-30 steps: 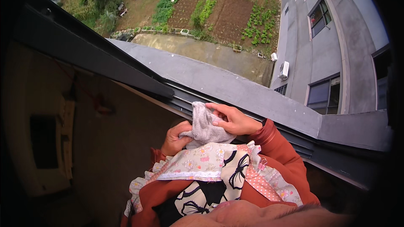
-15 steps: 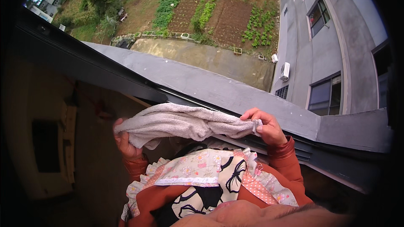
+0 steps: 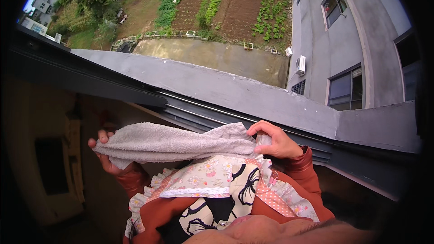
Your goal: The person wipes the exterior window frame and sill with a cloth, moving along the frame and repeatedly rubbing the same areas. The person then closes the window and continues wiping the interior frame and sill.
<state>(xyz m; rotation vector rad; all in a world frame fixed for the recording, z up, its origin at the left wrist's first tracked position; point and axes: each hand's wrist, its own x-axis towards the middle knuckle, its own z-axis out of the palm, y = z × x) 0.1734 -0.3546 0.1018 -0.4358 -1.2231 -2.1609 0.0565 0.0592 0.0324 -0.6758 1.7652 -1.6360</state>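
Note:
A pale grey towel is stretched sideways in front of my chest, gathered into long folds. My left hand grips its left end, with the fingertips showing on top of the cloth. At the other end my right hand holds the towel, the cloth lying between the thumb and forefinger; the remaining fingers are partly hidden. Beneath the towel I wear a floral apron with ruffled edges over rust-red sleeves.
A dark window frame with metal tracks runs just beyond the towel. Past it lies a grey outer ledge, with a drop to a concrete yard and garden plots. A grey building stands to the right. Dark room furniture is at the left.
My left hand has moved left and down, drawing the towel out longer and flatter. My right hand has shifted slightly left, its thumb and forefinger now wider apart around the towel's end.

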